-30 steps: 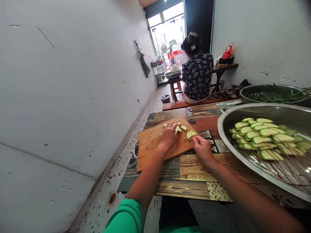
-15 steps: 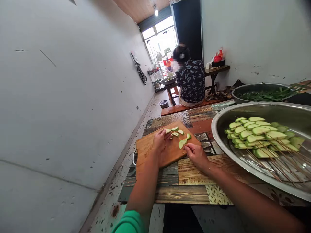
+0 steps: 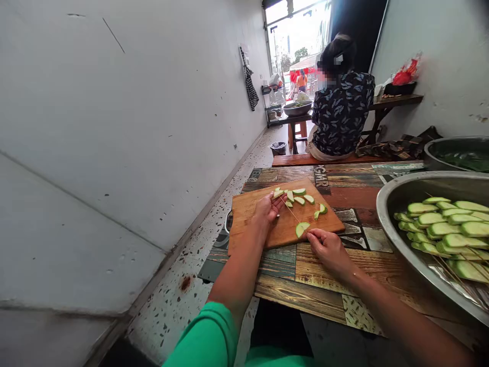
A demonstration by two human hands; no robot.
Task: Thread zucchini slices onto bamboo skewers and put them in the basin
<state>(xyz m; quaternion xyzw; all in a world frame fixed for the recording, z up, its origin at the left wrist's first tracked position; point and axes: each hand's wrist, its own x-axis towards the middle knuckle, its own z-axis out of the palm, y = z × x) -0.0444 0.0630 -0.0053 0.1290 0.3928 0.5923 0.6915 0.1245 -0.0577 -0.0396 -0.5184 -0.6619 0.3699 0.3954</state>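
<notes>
While the right grip [image 3: 324, 245] pinches tight on a skewer [image 3: 291, 212], one threaded slice [image 3: 302, 229] sits above the board's [image 3: 246, 227] near edge. Left grip [image 3: 266, 208] palm-up, half-curled, holding a second slice [image 3: 278, 193] by the skewer's far end. Loose slices [image 3: 299, 200] toward board's far edge. Board near desk's [image 3: 324, 265] left edge; bowl [image 3: 387, 216] at right.
</notes>
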